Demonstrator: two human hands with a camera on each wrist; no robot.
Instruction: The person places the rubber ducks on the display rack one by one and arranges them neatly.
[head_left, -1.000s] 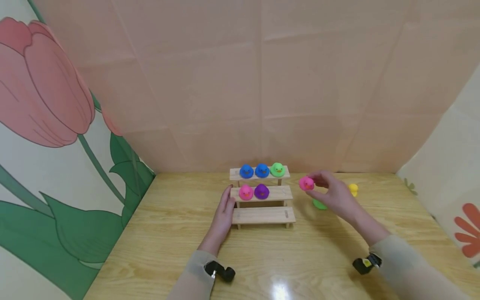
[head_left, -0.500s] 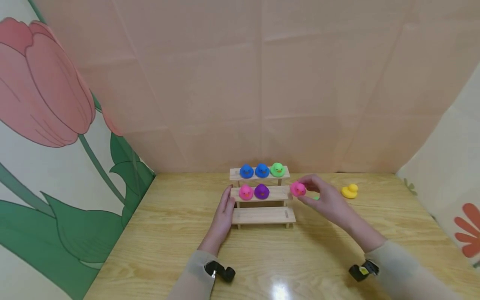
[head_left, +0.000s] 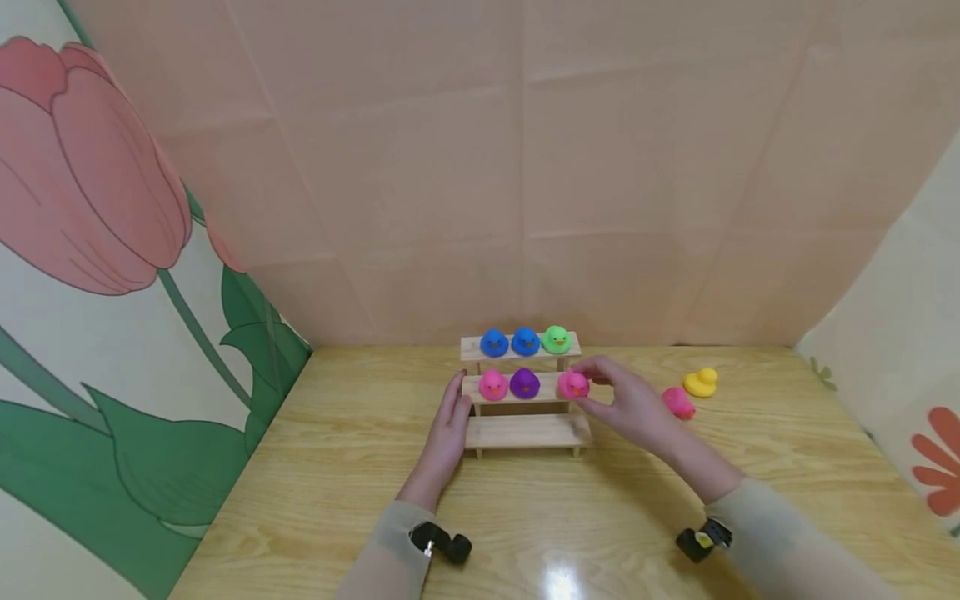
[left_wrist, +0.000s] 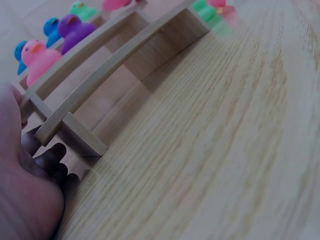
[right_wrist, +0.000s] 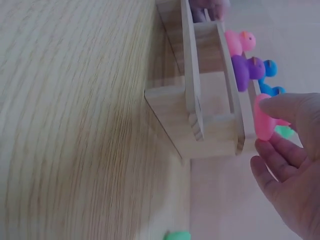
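A three-tier wooden stand [head_left: 525, 429] stands on the table. My left hand [head_left: 447, 429] holds its left end, the fingers [left_wrist: 50, 155] bent in by the bottom step. My right hand [head_left: 622, 404] pinches a pink rubber duck [head_left: 573, 384] between thumb and fingers, at the right end of the middle step. Left of it on that step sit a purple duck [head_left: 525, 383] and another pink duck [head_left: 493, 384]. Along the top step are two blue ducks, one at the left [head_left: 494, 342] and one in the middle [head_left: 526, 341], and a green duck [head_left: 557, 339].
On the table right of the stand lie a loose pink duck [head_left: 678, 402] and a yellow duck [head_left: 701, 382]. A green duck [right_wrist: 177, 235] shows partly in the right wrist view; my right hand hides it in the head view. A pinkish covering [head_left: 525, 167] rises behind the table.
My right hand has carried the pink duck leftward and down, from beside the stand to the middle step. The loose pink duck has come into view behind it. My left hand stays put.
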